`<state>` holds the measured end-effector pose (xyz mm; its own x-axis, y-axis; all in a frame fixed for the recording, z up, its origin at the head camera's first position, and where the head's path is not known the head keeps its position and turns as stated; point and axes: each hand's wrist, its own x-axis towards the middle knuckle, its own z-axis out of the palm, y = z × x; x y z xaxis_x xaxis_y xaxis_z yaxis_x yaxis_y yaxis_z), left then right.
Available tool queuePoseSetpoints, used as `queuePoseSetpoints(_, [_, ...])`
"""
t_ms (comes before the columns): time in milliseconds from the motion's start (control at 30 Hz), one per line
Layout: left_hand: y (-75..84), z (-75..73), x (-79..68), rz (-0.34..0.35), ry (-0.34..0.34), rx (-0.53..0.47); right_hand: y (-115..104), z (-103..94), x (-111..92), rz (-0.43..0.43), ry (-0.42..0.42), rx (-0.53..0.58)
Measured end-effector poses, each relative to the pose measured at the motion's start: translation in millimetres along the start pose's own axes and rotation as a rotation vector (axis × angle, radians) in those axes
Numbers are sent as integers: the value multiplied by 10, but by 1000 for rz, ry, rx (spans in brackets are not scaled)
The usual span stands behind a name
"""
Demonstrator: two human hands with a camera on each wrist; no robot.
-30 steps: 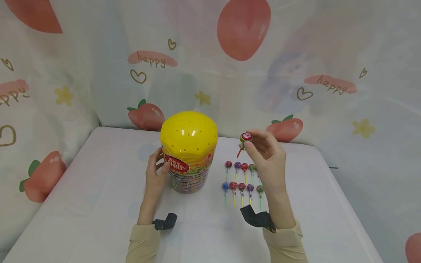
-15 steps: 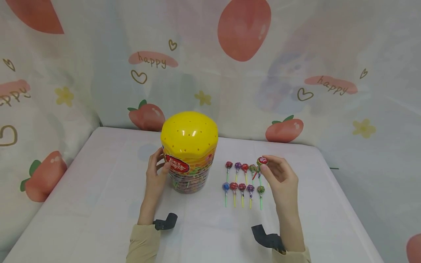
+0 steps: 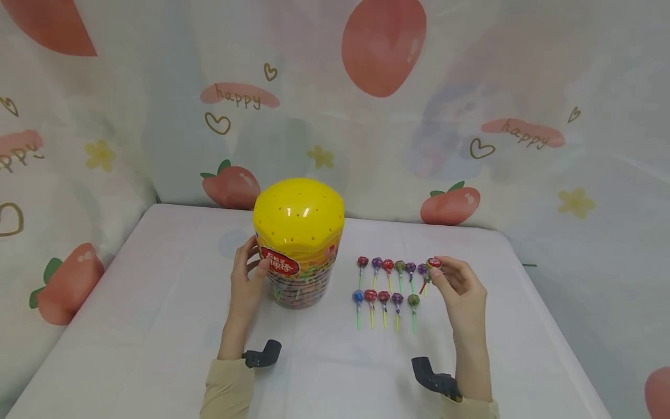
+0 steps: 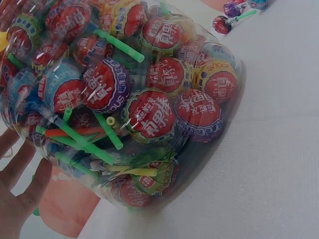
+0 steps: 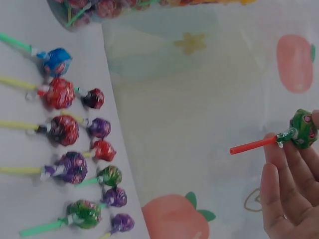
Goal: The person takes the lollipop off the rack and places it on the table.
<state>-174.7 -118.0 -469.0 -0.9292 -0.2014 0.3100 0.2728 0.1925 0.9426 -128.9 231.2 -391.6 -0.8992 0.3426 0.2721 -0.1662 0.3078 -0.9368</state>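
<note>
My left hand (image 3: 247,288) rests against the left side of a large clear jar (image 3: 300,285) with a yellow lid (image 3: 299,212). In the left wrist view its fingers (image 4: 35,186) lie straight along the plastic, and wrapped lollipops (image 4: 149,114) show through the jar wall. With thumb and fingertips, my right hand (image 3: 464,294) pinches a green-wrapped lollipop (image 5: 302,129) by its head, the red stick (image 5: 251,146) pointing down. It hovers at the right end of the back row of lollipops (image 3: 388,265). A front row of lollipops (image 3: 384,297) lies nearer me, sticks towards me.
A white cloth covers the table (image 3: 157,326). Behind it hangs a printed curtain (image 3: 293,134) with fruit, hearts and words. A black wrist camera mount (image 3: 435,378) sits on my right wrist, another mount (image 3: 264,354) on my left.
My right hand has moved right and down with the green-wrapped lollipop, from above the rows to the back row's right end. My left hand and the jar have stayed in place.
</note>
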Motion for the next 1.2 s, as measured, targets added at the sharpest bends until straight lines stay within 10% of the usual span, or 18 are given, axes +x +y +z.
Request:
queuePoseSetpoints(367, [-7,-4,-3,6,8,6,378,-262,112,170,-108,-388])
queuePoseSetpoints(1200, [-25,-1,3,9,8,3,903,-232,156,402,-304,-493])
